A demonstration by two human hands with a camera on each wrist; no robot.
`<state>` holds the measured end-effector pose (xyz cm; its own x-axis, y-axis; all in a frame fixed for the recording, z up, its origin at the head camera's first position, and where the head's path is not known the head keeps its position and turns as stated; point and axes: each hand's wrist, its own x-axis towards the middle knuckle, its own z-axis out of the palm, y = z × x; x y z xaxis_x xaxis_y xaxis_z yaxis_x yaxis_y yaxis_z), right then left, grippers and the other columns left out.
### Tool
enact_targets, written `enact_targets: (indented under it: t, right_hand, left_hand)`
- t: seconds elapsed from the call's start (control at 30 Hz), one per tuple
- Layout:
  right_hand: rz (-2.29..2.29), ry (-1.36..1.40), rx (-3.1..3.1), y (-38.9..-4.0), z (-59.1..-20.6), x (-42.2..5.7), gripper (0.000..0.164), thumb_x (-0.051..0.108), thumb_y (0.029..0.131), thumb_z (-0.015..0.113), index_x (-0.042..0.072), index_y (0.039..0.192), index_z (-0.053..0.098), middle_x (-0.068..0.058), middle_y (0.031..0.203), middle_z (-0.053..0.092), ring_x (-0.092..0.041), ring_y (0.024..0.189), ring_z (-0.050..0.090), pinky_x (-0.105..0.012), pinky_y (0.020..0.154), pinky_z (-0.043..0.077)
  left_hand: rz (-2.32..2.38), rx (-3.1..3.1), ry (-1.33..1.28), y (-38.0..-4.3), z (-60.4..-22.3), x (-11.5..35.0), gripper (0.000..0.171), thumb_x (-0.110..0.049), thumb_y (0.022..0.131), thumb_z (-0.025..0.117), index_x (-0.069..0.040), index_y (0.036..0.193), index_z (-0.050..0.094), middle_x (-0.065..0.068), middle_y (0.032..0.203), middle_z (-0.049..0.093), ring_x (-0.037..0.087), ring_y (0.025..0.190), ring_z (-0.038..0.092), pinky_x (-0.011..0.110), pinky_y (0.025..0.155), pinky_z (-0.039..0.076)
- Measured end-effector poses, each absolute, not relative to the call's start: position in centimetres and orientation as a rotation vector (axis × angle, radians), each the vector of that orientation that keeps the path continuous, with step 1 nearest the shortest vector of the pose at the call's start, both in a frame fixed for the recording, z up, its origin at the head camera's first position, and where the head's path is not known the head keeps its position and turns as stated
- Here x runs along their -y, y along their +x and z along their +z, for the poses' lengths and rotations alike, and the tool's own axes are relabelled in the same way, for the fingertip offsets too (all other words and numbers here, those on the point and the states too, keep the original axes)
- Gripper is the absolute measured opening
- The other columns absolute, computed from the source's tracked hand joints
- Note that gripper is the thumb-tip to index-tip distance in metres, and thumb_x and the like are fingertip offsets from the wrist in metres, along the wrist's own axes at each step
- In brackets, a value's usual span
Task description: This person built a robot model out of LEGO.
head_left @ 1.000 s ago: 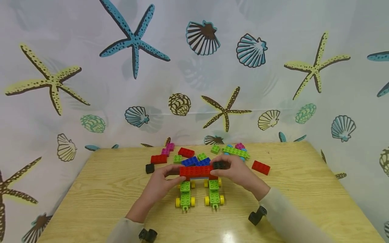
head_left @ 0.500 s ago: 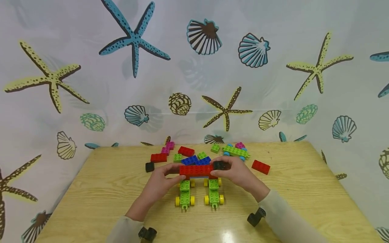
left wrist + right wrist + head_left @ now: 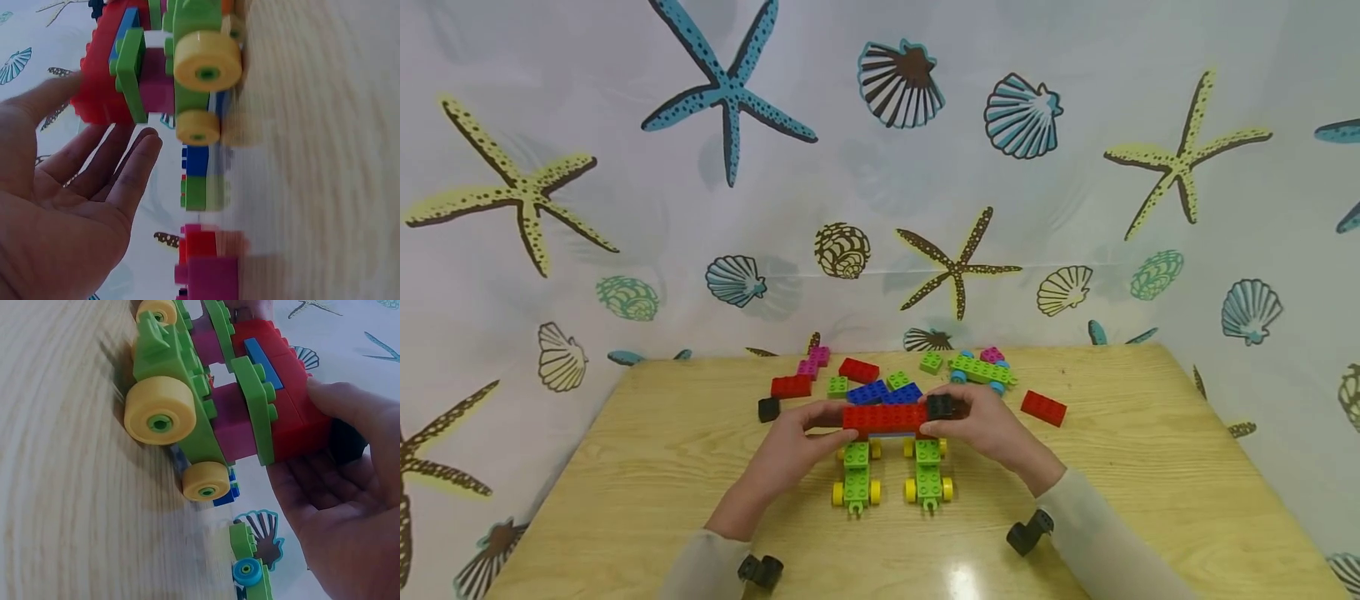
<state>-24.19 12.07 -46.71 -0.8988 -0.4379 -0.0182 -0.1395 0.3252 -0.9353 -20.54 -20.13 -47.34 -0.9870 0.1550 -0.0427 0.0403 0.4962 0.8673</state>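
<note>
A toy-brick build stands on the table, with a bar of red bricks [image 3: 883, 417] bridging two green wheeled bases. The left base [image 3: 856, 487] and right base [image 3: 928, 485] have yellow wheels. Purple bricks [image 3: 234, 422] and green plates stand between bases and red bar, and a blue brick [image 3: 262, 362] lies under the bar. My left hand [image 3: 793, 446] holds the bar's left end, thumb in front, fingers behind. At the right end, my right hand [image 3: 988, 427] grips the red bar with its thumb in front, its fingers around beside a black brick [image 3: 939, 407].
Behind the build lie loose bricks: blue bricks [image 3: 868, 392], red bricks [image 3: 792, 387], small green bricks [image 3: 931, 362] and pink bricks [image 3: 808, 367]. A green wheeled base with blue wheels [image 3: 981, 370] stands back right. Another red brick [image 3: 1043, 408] lies right, a black brick [image 3: 768, 409] left.
</note>
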Motion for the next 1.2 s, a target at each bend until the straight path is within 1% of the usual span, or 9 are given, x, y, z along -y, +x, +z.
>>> enact_targets:
  t: [0.1,0.2,0.3,0.4,0.53,0.67,0.93,1.07,1.2]
  right_hand:
    - [-1.573,-0.551,-2.336,-24.2,-46.7,-12.4,0.042,0.024,0.101,0.086,0.008,0.139,0.076,-0.02,0.139,0.072,-0.024,0.109,0.071,-0.034,0.091,0.064]
    - [-1.568,-0.547,-2.336,-24.2,-46.8,-12.9,0.04,0.025,0.102,0.086,0.012,0.139,0.076,-0.018,0.14,0.072,-0.024,0.108,0.07,-0.032,0.09,0.062]
    - [-1.595,-0.531,-2.311,-24.1,-46.9,-13.2,0.041,0.025,0.102,0.086,0.013,0.14,0.076,-0.017,0.144,0.071,-0.024,0.11,0.071,-0.031,0.091,0.062]
    - [-1.615,-0.535,-2.288,-24.0,-46.9,-13.3,0.043,0.025,0.102,0.086,0.012,0.141,0.076,-0.018,0.146,0.07,-0.024,0.111,0.072,-0.033,0.093,0.062]
    - [-1.619,-0.549,-2.276,-23.9,-47.0,-13.4,0.044,0.024,0.102,0.085,0.009,0.142,0.075,-0.02,0.146,0.069,-0.022,0.11,0.073,-0.037,0.095,0.063]
    - [-1.622,-0.564,-2.271,-23.9,-47.0,-13.3,0.042,0.023,0.103,0.084,0.008,0.141,0.075,-0.021,0.145,0.069,-0.022,0.109,0.073,-0.038,0.095,0.064]
    - [-1.622,-0.543,-2.259,-24.0,-47.2,-13.6,0.044,0.024,0.101,0.087,0.01,0.141,0.075,-0.019,0.146,0.069,-0.023,0.112,0.072,-0.028,0.092,0.062]
    - [-1.622,-0.549,-2.252,-24.0,-47.3,-13.7,0.046,0.025,0.101,0.087,0.01,0.143,0.075,-0.019,0.149,0.068,-0.023,0.115,0.072,-0.027,0.093,0.062]
    - [-1.621,-0.569,-2.261,-24.0,-47.2,-13.8,0.043,0.025,0.102,0.085,0.011,0.142,0.075,-0.02,0.148,0.069,-0.023,0.113,0.073,-0.028,0.093,0.062]
  left_hand:
    - [1.486,-2.629,0.185,-20.7,-47.3,21.2,0.052,-0.045,0.108,0.076,-0.018,0.152,0.07,0.005,0.149,0.074,0.03,0.14,0.068,0.052,0.118,0.058]
    - [1.464,-2.689,0.177,-21.0,-47.0,22.7,0.051,-0.049,0.111,0.069,-0.018,0.152,0.07,0.005,0.15,0.074,0.031,0.141,0.068,0.053,0.12,0.058]
    - [1.438,-2.762,0.158,-21.3,-46.8,24.5,0.051,-0.048,0.113,0.067,-0.016,0.152,0.069,0.008,0.149,0.074,0.032,0.138,0.069,0.052,0.118,0.059]
    - [1.383,-2.836,0.152,-21.7,-46.7,26.6,0.049,-0.044,0.113,0.067,-0.012,0.151,0.069,0.011,0.147,0.075,0.034,0.135,0.069,0.053,0.116,0.06]
    - [1.319,-2.899,0.138,-22.6,-47.0,28.9,0.048,-0.037,0.114,0.068,-0.007,0.152,0.067,0.017,0.148,0.072,0.039,0.138,0.067,0.058,0.118,0.058]
    - [1.263,-2.928,0.116,-23.5,-47.7,30.5,0.051,-0.034,0.113,0.069,-0.003,0.153,0.064,0.023,0.153,0.068,0.043,0.141,0.064,0.06,0.117,0.057]
    - [1.105,-2.918,0.075,-24.8,-48.3,31.2,0.056,-0.033,0.11,0.074,0.0,0.154,0.062,0.029,0.153,0.065,0.05,0.14,0.065,0.061,0.114,0.059]
    - [1.046,-2.906,0.059,-25.2,-48.4,31.1,0.055,-0.028,0.108,0.076,0.003,0.151,0.063,0.029,0.152,0.066,0.05,0.14,0.064,0.062,0.114,0.059]
    - [1.021,-2.898,0.074,-25.5,-48.2,30.8,0.052,-0.024,0.107,0.077,0.005,0.149,0.064,0.03,0.15,0.068,0.05,0.137,0.065,0.063,0.114,0.058]
